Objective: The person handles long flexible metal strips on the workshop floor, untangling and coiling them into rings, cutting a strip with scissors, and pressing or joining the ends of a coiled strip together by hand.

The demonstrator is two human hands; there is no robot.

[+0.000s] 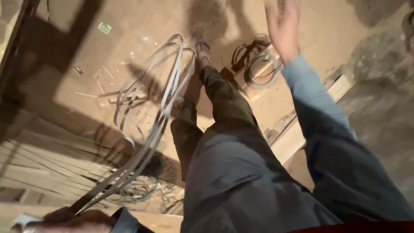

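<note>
- Your left hand (71,220) sits at the bottom edge of the view, low left, partly cut off by the frame.
- Its fingers are closed around the near end of a bundle of long flat pale strips (146,125); the grip itself is dark and blurred.
- The strips run up and right from that hand, then bend into big open loops over the dusty floor (129,21), just left of your leg.
- Top of the loops lies close beside your sandalled foot (202,51); touching or not, can't tell.
- Your right hand (282,23) is raised at the top of the view, well apart from the strips, fingers spread loosely, holding nothing; heavy motion blur.
- Blue sleeve (306,86) runs down from that hand toward the camera.
- Just left of the right hand, on the floor, a small coil of strips (258,64) rests on a wooden block; the hand is above it, not touching.
- Wooden planks (39,168) lie under the lower part of the long strips, at left.
- Tangle of thin greenish wire (142,192) lies on the floor near the held end of the strips.
- Short offcuts and a small green scrap (104,28) are scattered at upper left.
</note>
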